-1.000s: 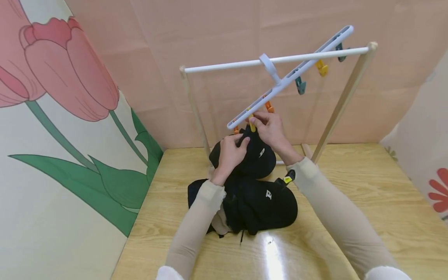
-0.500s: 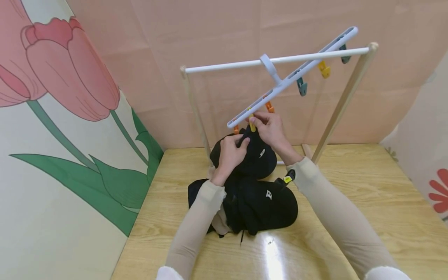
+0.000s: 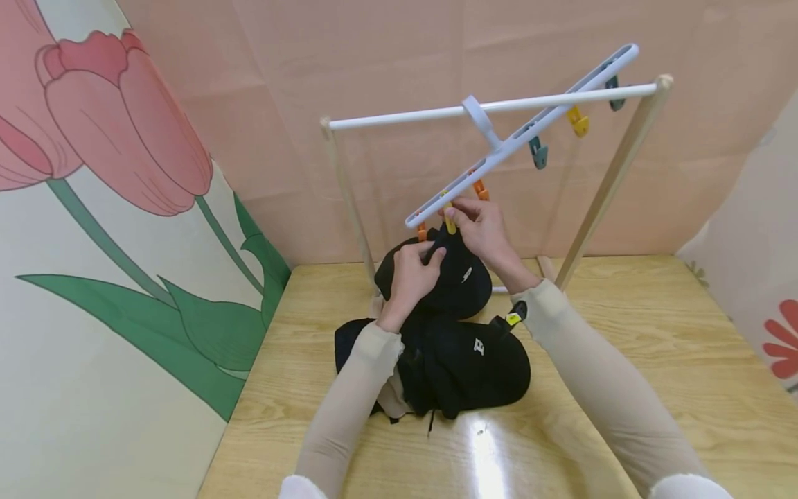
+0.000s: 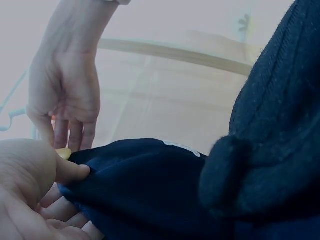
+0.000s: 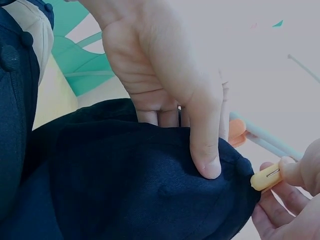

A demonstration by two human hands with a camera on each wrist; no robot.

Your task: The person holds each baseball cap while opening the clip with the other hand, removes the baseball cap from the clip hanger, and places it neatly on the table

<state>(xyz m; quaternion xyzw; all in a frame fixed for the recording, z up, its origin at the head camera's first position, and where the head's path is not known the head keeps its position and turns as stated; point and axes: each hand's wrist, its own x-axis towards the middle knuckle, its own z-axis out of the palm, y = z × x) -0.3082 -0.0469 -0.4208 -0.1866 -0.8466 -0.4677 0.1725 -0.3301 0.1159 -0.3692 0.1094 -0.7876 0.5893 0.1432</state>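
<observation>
In the head view, a black cap (image 3: pixel 469 294) with a small white letter hangs below the low left end of a pale blue clip hanger (image 3: pixel 506 147). My left hand (image 3: pixel 411 276) pinches the cap's crown fabric between thumb and fingers. Close to it, my right hand (image 3: pixel 485 234) pinches a yellow clip (image 3: pixel 450 220) on the hanger. From the right wrist, the yellow clip (image 5: pixel 266 178) shows right at the edge of the cap cloth (image 5: pixel 130 175). An orange clip (image 3: pixel 422 232) sits at the hanger's left tip, just above the cap.
The hanger hooks over a white rail (image 3: pixel 399 118) on a wooden stand (image 3: pixel 614 180). Other clips, orange (image 3: pixel 480 190), green (image 3: pixel 537 153) and yellow (image 3: pixel 577 122), hang along it. More dark caps (image 3: pixel 480 378) lie bunched on the wood-grain table (image 3: pixel 654 333) below my hands.
Both hands stay almost where they were, with the same hold on cap and clip. The hanger's raised far end has shifted slightly to the right.
</observation>
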